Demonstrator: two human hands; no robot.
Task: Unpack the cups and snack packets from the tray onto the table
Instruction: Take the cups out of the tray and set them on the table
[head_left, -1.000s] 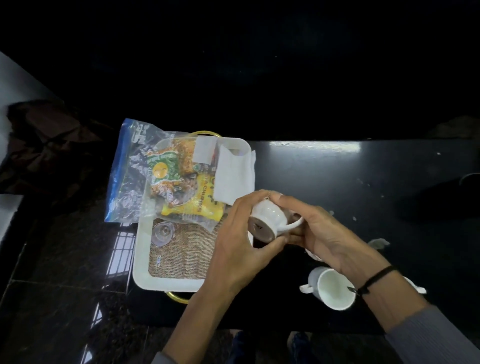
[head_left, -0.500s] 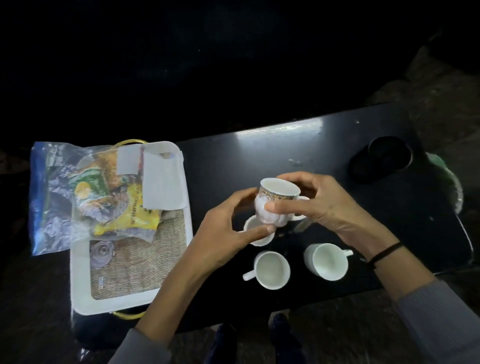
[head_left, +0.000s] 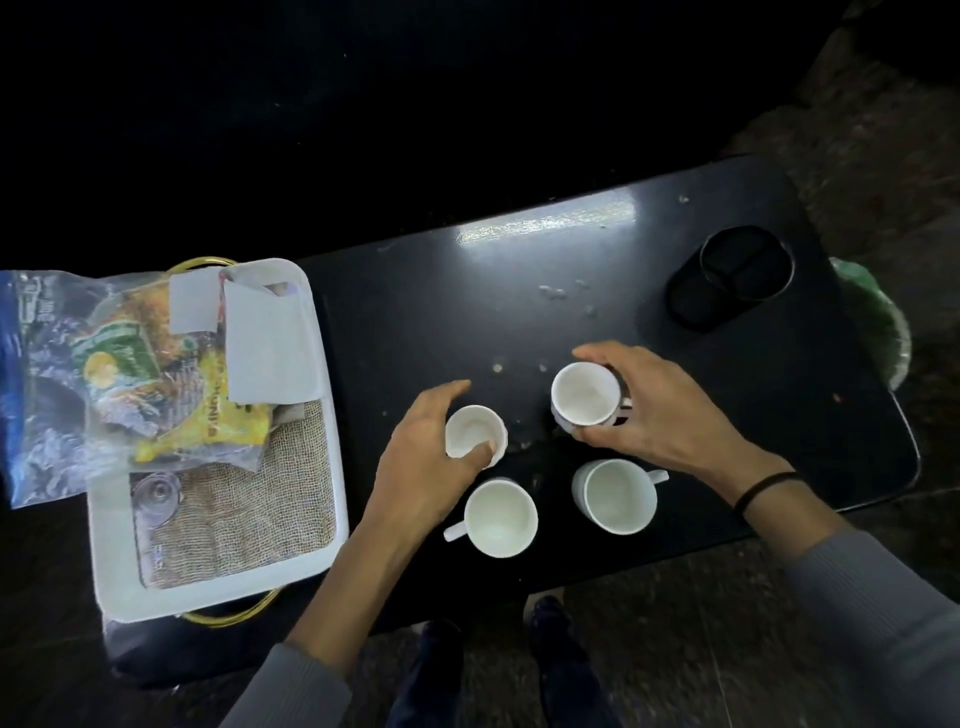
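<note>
The snack packets (head_left: 156, 384) lie bagged on the tray (head_left: 111, 571) at the left. On the dark surface (head_left: 571, 291) the left hand (head_left: 421, 467) curls round a small cup (head_left: 475, 431), the right hand (head_left: 660, 410) grips a patterned cup (head_left: 587, 397) (both upright); two plain cups (head_left: 501, 519) stand nearer

Your hands now apart; half second ago both wrapped one patterned cup (head_left: 586, 399) lifted above table (head_left: 571, 291). Your right hand (head_left: 660, 410) has that cup further right and lower, upright, near table top. Your left hand (head_left: 421, 467) is off it, now curled round small white cup (head_left: 474, 431) that sat beneath. A second ago patterned cup was tipped beside tray.
</note>
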